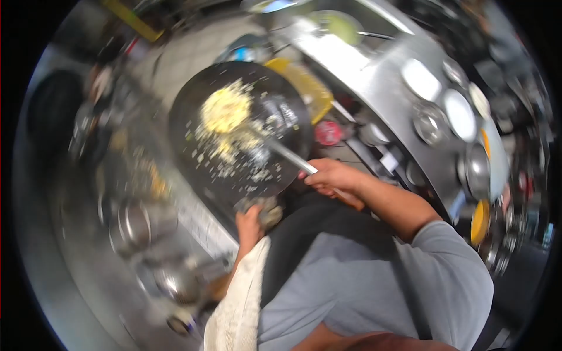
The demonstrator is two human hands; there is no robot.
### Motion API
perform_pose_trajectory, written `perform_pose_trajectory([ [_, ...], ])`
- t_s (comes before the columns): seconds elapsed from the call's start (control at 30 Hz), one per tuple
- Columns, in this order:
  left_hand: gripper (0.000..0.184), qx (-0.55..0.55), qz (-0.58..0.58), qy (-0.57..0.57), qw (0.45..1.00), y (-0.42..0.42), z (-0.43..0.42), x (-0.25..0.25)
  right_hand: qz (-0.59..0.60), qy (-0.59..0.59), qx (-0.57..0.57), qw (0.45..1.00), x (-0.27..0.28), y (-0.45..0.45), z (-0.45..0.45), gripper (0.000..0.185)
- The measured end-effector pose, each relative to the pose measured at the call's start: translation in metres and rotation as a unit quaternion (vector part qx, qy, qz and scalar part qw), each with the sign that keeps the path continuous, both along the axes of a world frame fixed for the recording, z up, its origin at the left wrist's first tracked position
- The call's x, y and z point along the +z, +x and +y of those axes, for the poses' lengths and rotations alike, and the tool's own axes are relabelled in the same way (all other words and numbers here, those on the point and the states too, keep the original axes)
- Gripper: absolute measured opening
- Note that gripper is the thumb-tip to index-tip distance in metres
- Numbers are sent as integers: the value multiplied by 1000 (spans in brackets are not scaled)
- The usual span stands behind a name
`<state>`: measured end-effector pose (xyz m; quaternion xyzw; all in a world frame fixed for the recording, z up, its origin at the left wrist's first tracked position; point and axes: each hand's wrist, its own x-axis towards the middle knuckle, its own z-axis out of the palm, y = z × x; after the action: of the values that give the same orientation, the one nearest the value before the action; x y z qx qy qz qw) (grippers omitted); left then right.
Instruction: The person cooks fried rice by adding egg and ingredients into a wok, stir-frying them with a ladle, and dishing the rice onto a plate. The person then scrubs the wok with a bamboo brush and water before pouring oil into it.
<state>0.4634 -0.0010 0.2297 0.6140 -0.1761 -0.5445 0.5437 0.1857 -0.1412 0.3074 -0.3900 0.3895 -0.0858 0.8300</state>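
Note:
A large dark wok (pixel 202 169) holds a mound of yellow, egg-like food (pixel 227 110) with small pale bits, perhaps rice, scattered over its surface. My right hand (pixel 331 177) is closed around the shaft of a long-handled metal wok utensil (pixel 290 154) with a wooden end. The utensil reaches into the wok; its head is blurred at the food, so I cannot tell ladle from spatula. At the wok's near edge, my left hand (pixel 250 222) grips a crumpled greyish cloth (pixel 269 212) against the rim. Whatever handle lies beneath the cloth is hidden.
Along the right runs a steel counter (pixel 380 76) with white plates (pixel 460 114) and metal bowls (pixel 430 123). A yellow crate (pixel 310 88) sits beyond the wok. To the left, a blurred steel stove surface (pixel 193 205) carries metal pots (pixel 133 225).

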Motion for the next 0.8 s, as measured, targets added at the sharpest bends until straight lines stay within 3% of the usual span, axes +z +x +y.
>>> perform_pose_trajectory([
  [0.07, 25, 12, 71, -38, 997, 4, 4, 30, -108, 30, -58, 992, 15, -2, 32, 28],
  [0.13, 28, -10, 111, 39, 993, 27, 16, 63, -138, 18, -104, 985, 52, 2, 68, 37],
  [0.27, 32, -35, 165, -17, 986, 23, 23, 104, -103, -3, -240, 965, 138, -25, 139, 50],
  [0.47, 34, -103, 178, -28, 978, 37, 29, 118, -16, -154, -359, 921, 198, -71, 193, 48],
  [0.53, 35, -95, 197, -32, 975, 35, 27, 126, 76, -196, -385, 899, 215, -94, 186, 48],
  [0.63, 37, -83, 205, -43, 974, 30, 27, 117, 321, -278, -339, 839, 197, -138, 162, 51],
  [0.73, 38, -65, 207, -47, 975, 20, 27, 116, 541, -336, -284, 717, 162, -160, 142, 55],
  [0.8, 39, -50, 207, -50, 976, 10, 28, 117, 645, -389, -225, 617, 105, -188, 133, 58],
])
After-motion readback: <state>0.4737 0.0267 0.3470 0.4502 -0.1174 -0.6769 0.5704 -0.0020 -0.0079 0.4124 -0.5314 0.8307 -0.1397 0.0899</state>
